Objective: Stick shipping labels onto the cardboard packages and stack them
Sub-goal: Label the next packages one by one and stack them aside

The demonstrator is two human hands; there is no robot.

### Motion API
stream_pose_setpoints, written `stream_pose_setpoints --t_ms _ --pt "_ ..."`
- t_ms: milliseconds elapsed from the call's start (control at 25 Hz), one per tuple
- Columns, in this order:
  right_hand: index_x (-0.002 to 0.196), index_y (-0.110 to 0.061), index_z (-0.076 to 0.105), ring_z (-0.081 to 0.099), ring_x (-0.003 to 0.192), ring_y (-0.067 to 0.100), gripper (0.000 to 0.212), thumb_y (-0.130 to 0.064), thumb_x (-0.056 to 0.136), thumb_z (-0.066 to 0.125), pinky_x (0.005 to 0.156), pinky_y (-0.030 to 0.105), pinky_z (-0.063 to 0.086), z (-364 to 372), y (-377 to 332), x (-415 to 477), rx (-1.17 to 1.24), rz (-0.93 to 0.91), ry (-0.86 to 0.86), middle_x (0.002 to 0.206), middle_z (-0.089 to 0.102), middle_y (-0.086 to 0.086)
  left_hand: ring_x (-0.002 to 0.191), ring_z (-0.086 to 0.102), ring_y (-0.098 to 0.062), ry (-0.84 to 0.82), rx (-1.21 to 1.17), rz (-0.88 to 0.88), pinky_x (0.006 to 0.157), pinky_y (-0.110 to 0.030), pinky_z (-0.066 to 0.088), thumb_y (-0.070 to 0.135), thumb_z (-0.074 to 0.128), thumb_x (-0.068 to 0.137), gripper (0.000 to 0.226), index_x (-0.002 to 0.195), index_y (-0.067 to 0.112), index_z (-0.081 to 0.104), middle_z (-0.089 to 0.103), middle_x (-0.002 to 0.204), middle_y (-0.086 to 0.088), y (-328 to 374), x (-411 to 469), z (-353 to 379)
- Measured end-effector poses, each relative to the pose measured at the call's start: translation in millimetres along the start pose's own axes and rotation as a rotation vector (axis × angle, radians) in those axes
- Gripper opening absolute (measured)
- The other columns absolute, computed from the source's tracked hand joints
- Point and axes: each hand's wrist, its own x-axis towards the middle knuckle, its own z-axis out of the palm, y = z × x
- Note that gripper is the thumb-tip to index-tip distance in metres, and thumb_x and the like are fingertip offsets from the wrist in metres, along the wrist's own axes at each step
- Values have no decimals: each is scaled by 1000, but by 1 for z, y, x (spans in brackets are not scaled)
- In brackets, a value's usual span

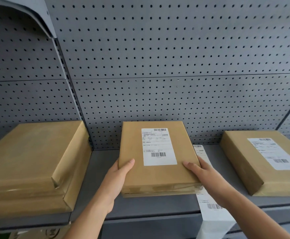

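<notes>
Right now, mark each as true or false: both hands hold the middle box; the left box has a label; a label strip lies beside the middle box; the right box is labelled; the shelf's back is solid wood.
1. Both the left hand and right hand grip the middle box. True.
2. The left box bears a label. False: no label shows on it.
3. A label strip lies to the right of the middle box. True.
4. The right box is labelled. True.
5. The shelf's back is solid wood. False: it is grey pegboard.

Soft even light, edges bowed, perhaps blurred
</notes>
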Motion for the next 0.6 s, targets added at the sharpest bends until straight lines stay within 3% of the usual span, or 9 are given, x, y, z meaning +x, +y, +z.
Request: stream_pose_setpoints --t_ms 160,320,440,600 --pt "131 -35 58 71 107 17 41 -40 91 67 102 41 50 -38 -17 -14 38 -30 43 115 75 -8 114 61 6 -47 -3 67 85 -20 40 51 63 96 33 128 44 65 73 116 31 20 0 33" --pt "121 -37 61 74 96 16 30 -39 92 66 83 34 55 -86 -34 -35 61 -61 162 108 77 -7 116 62 5 -127 0 120 87 -21 40 51 63 95 32 126 43 66 73 117 30 43 0 79" --pt "124 -39 59 71 103 18 40 -47 87 70 91 37 53 -128 -40 -48 31 -84 269 110 75 -9 114 61 6 -201 4 159 83 -17 39 50 62 96 33 127 40 64 72 120 27 60 -1 121" --pt "119 -39 62 70 100 17 29 -47 91 64 95 35 50 -191 -47 -69 1 -104 381 103 76 -9 112 63 3 -315 35 187 82 -17 43 49 61 98 32 128 37 63 72 120 23 76 -3 186"
